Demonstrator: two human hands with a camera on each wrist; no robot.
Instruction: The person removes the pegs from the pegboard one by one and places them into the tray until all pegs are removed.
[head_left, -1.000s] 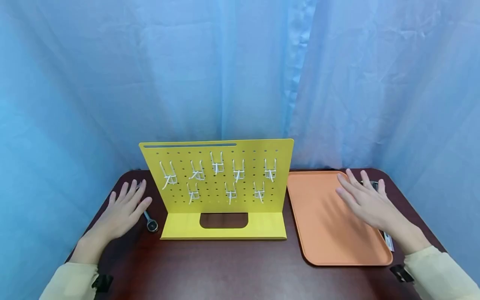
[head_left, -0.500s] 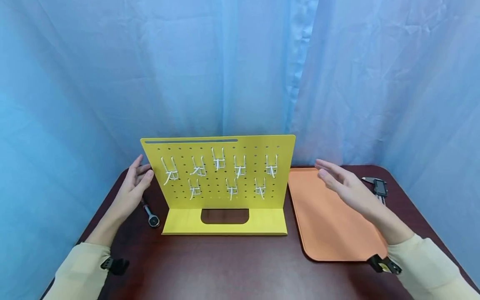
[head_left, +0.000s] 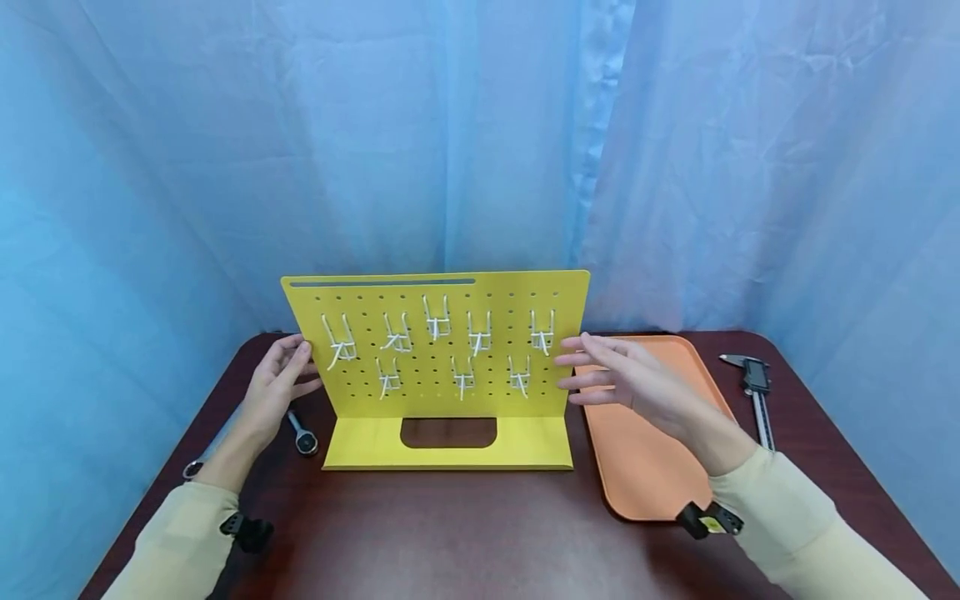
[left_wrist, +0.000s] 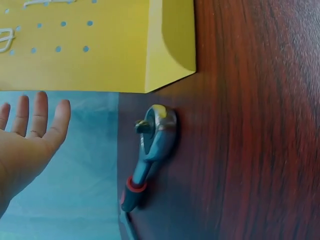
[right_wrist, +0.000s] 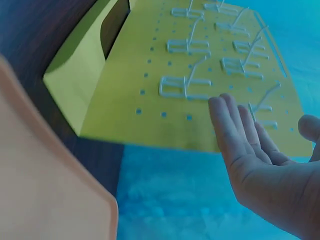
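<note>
A yellow pegboard stand (head_left: 448,458) with several white wire hooks (head_left: 480,333) stands upright on the table. My left hand (head_left: 272,390) is beside the board's left edge, its fingertips close to or touching it. In the left wrist view those fingers (left_wrist: 39,117) are extended and hold nothing. Over at the right edge, my right hand (head_left: 637,379) has its fingers stretched toward the board, overlapping it in the head view. The right wrist view shows the right fingers (right_wrist: 232,130) straight near the edge; contact is hard to tell.
An orange tray (head_left: 645,475) lies right of the stand, partly under my right arm. Beyond it rests a digital caliper (head_left: 757,392). A ratchet wrench (head_left: 304,440) lies left of the stand, and another tool (head_left: 192,469) is partly hidden by my left forearm.
Both hands have moved inward to the sides of the pegboard, the right one leftward across the tray. The caliper and the left-hand tools are more exposed. The stand stays in place.
</note>
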